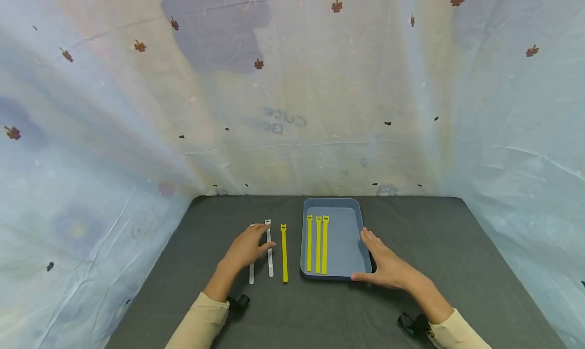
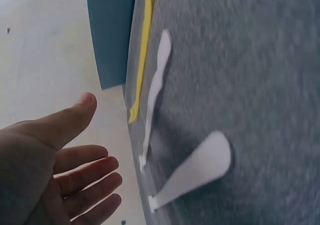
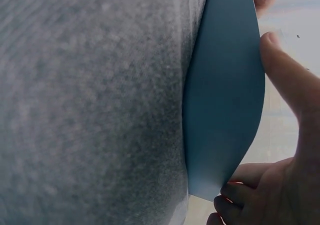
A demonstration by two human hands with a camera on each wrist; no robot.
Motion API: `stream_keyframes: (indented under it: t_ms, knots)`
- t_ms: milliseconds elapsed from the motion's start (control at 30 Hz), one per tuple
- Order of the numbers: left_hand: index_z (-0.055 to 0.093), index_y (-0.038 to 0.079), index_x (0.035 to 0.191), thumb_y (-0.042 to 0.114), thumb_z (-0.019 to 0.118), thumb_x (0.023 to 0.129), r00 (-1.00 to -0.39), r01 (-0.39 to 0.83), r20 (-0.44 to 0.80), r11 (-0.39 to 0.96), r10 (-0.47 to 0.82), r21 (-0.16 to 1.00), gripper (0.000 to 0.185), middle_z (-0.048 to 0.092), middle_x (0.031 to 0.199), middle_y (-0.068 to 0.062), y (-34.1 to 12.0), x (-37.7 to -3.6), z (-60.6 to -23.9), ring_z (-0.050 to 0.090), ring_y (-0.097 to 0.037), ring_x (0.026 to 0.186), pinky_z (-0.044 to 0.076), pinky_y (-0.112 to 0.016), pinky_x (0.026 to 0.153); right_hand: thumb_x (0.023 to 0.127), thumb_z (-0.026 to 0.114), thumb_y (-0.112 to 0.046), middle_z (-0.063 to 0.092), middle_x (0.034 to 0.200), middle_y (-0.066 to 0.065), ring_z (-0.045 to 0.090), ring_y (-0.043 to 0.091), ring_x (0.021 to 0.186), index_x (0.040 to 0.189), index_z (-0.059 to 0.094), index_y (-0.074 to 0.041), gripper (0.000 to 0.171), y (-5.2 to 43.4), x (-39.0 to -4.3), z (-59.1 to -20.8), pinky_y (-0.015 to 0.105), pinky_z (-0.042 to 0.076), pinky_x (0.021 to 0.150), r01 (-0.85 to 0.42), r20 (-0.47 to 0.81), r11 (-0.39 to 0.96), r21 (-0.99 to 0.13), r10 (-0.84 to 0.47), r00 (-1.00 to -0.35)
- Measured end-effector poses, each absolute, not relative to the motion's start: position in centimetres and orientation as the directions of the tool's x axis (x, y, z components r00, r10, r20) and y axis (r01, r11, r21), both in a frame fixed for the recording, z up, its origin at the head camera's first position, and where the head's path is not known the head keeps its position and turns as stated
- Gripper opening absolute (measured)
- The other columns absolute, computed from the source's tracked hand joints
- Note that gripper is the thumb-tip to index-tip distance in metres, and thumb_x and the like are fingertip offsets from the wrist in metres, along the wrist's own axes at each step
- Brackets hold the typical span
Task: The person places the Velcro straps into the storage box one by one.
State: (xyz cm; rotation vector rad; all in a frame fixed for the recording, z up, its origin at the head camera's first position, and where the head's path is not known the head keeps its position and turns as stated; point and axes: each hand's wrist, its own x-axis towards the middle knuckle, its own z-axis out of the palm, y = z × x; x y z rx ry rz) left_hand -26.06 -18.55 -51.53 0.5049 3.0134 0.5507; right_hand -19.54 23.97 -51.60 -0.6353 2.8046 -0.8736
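On the dark gray table (image 1: 411,227), the left hand (image 1: 247,248) lies flat with loose fingers over two white straps (image 1: 269,250), gripping nothing. Just beside them lies one yellow strap (image 1: 284,255). The right hand (image 1: 388,265) has straight fingers pressed against the right side of the blue tray (image 1: 340,202), thumb at its near corner. Three yellow straps (image 1: 318,245) lie inside the tray.

Matt blue plastic tray (image 1: 335,203); fuzzy grey cloth table cover (image 1: 457,247).
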Motion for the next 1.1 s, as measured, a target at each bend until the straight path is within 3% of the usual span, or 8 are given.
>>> stream_keyframes:
  t_ms: [633, 1100]
  knots:
    - [0.065, 0.004, 0.145, 0.028, 0.076, 0.103, -0.980, 0.194, 0.042, 0.897, 0.193, 0.397, 0.050, 0.058, 0.149, -0.026, -22.0, -28.9, -51.4, 0.055, -0.048, 0.137, 0.050, -0.066, 0.107, 0.087, 0.082, -0.067, 0.007, 0.178, 0.026, 0.010, 0.053, 0.161, 0.169, 0.014, 0.005, 0.129, 23.9, -19.6, -51.9, 0.077, 0.023, 0.122, -0.337, -0.022, 0.735, -0.589, -0.431, -0.902]
    - [0.070, 0.002, 0.136, 0.025, 0.077, 0.102, -0.985, 0.159, 0.002, 0.914, 0.170, 0.372, 0.041, 0.068, 0.127, -0.018, -23.2, -30.6, -52.0, 0.065, -0.040, 0.122, 0.055, -0.060, 0.102, 0.086, 0.084, -0.066, 0.008, 0.178, 0.026, 0.010, 0.053, 0.161, 0.169, 0.015, 0.006, 0.130, 23.9, -19.5, -51.6, 0.077, 0.023, 0.122, -0.327, -0.028, 0.743, -0.585, -0.421, -0.907]
